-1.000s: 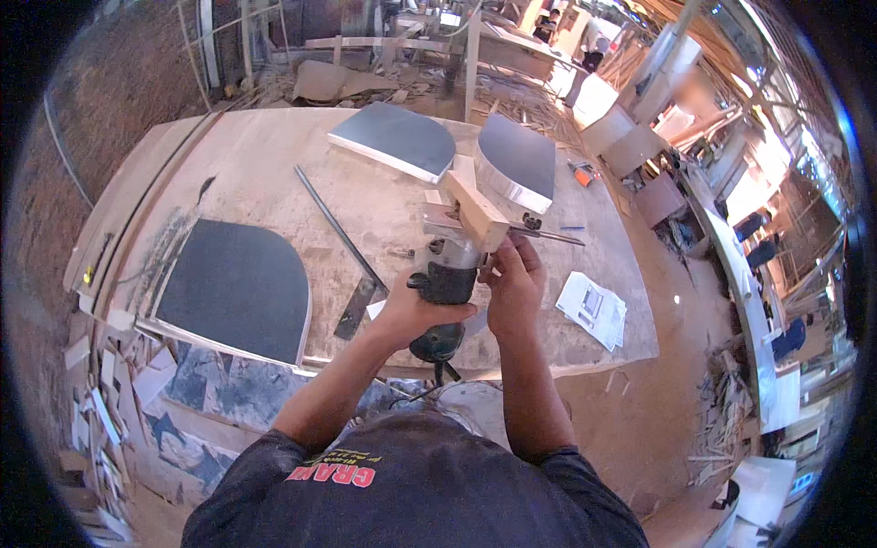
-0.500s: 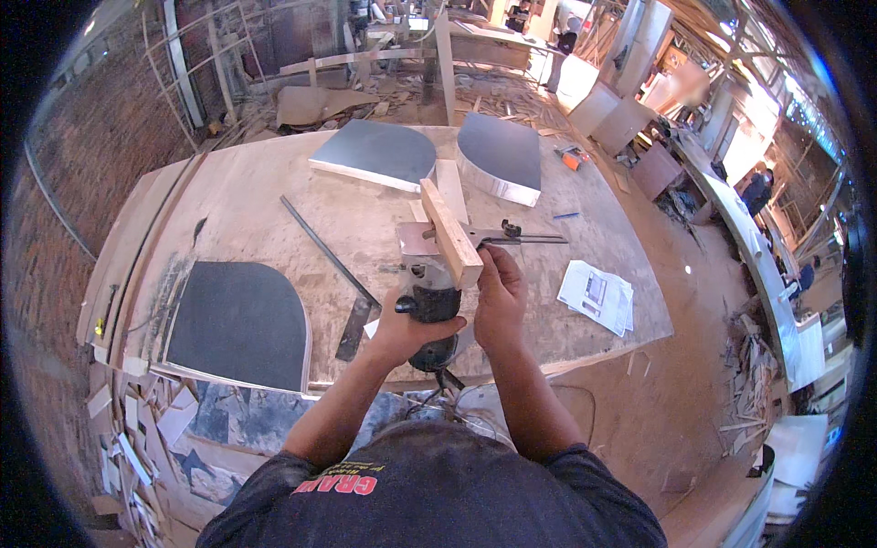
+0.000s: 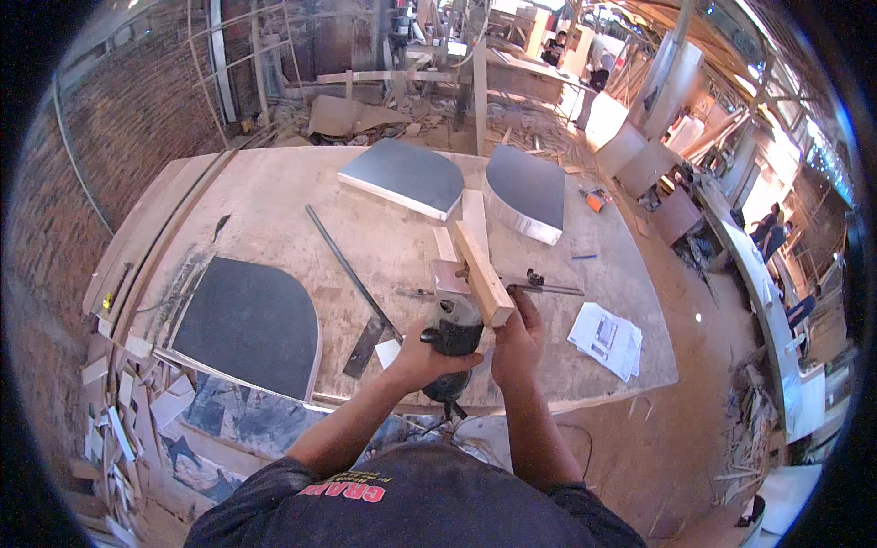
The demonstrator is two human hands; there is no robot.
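A trim router [image 3: 454,340] with a dark body lies on its side over the near part of the table, its flat base plate [image 3: 448,276] facing away from me. My left hand [image 3: 422,360] is wrapped round the body. Fixed across the base is a wooden strip [image 3: 484,274] on an edge guide with thin metal rods [image 3: 555,290]. My right hand [image 3: 518,342] is closed at the near end of the strip, its fingertips pinching the guide just behind the wood. What exactly the fingertips touch is partly hidden.
Three dark-topped panels with one rounded corner lie around: one near left [image 3: 248,329], two at the back [image 3: 402,178] [image 3: 527,190]. A long metal bar [image 3: 352,269], printed sheets [image 3: 606,340], a blue pen [image 3: 585,257] and an orange tool [image 3: 597,199] share the table [image 3: 265,205]. Wood scraps [image 3: 137,416] lie at left.
My view has shifted, so the table and everything on it appear further right and mostly lower. Both hands keep the same hold on the router and its guide.
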